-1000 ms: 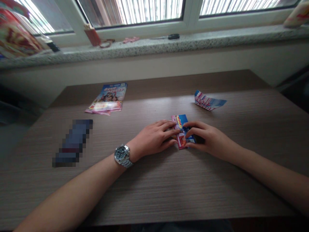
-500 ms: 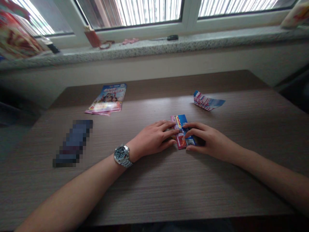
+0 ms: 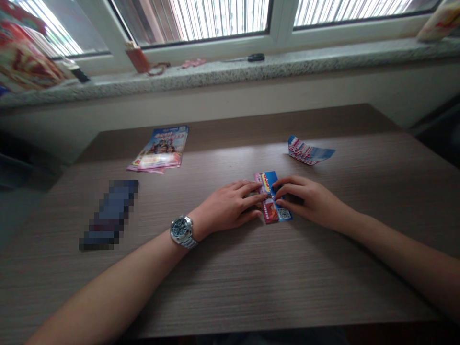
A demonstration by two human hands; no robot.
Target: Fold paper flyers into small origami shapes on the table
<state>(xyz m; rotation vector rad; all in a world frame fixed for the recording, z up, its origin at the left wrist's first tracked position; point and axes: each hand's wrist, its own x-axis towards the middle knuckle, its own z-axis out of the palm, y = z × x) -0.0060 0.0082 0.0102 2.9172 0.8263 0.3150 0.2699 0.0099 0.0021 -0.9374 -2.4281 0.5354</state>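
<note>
A folded colourful leaflet lies flat on the table, with a blue strip and a QR code on its right side. My left hand, wearing a silver watch at the wrist, rests palm down with its stretched fingers over the leaflet's left edge. From the right, my right hand reaches with curved, parted fingers; their tips touch or hover over the blue part, which I cannot tell. Behind it stands a creased leaflet, bent up in a V shape.
A stack of leaflets lies at the table's back left. Nearer to me is a dark pixelated rectangular object. The stone windowsill holds a black-handled tool, a reddish-brown case and a food bag.
My right thumb has moved up from the leaflet's lower edge towards the other fingers, uncovering the QR code. My left hand stays where it was.
</note>
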